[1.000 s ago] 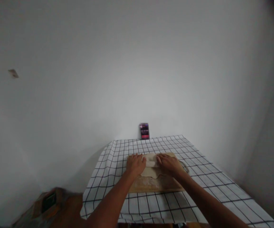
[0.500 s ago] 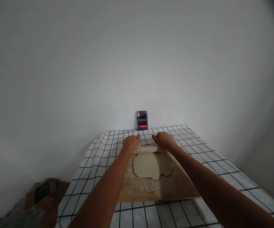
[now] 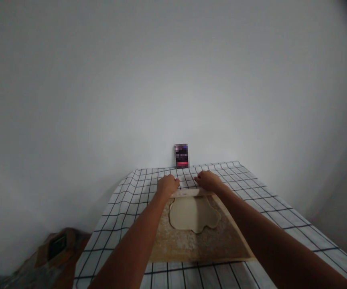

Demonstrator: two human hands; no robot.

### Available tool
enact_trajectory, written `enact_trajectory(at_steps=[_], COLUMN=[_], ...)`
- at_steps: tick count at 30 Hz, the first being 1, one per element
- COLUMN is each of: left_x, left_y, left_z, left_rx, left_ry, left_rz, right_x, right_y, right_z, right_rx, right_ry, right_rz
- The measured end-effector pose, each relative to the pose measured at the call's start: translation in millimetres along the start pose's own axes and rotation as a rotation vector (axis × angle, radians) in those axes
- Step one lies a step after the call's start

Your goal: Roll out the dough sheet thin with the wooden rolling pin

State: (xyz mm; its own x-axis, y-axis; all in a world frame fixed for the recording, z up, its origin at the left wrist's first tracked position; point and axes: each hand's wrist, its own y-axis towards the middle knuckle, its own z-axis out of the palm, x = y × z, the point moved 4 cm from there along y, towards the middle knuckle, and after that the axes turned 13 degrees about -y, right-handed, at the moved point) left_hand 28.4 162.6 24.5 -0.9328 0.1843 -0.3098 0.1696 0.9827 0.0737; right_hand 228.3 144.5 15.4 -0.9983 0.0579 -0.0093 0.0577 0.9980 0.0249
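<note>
A pale rolling pin lies across the far edge of a flat, irregular sheet of dough. My left hand is closed at the pin's left end, and my right hand is closed at its right end. Both ends of the pin are hidden by the hands. Under the dough is a floured wooden board, with its near edge towards me. Both forearms reach forward along the board's sides.
A white tablecloth with dark grid lines covers the table. At its far end a dark, pixelated upright object leans by the white wall. On the floor at lower left sits a brown open box.
The whole scene sits slightly lower in view. My thumbs, raised before, are now folded closer to the fists. The pin remains at the dough's far edge.
</note>
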Motion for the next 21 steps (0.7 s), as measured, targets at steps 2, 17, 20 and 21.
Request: enact_trajectory(at_steps=[2, 17, 20, 21], left_x=[-1, -14, -16, -16], left_y=[-7, -110, -138, -147], left_z=[-2, -12, -14, -14], left_rx=[0.001, -0.181, -0.225, -0.237], left_ry=[-0.004, 0.009, -0.008, -0.021], left_rz=[0.005, 0.202, 0.287, 0.316], right_x=[-3, 11, 17, 19], right_y=[-7, -122, -152, -162], right_z=[1, -8, -13, -13], right_rx=[0.007, -0.149, -0.2, -0.209], right_ry=[0.0, -0.086, -0.087, -0.087], right_rz=[0.034, -0.094, -0.111, -0.11])
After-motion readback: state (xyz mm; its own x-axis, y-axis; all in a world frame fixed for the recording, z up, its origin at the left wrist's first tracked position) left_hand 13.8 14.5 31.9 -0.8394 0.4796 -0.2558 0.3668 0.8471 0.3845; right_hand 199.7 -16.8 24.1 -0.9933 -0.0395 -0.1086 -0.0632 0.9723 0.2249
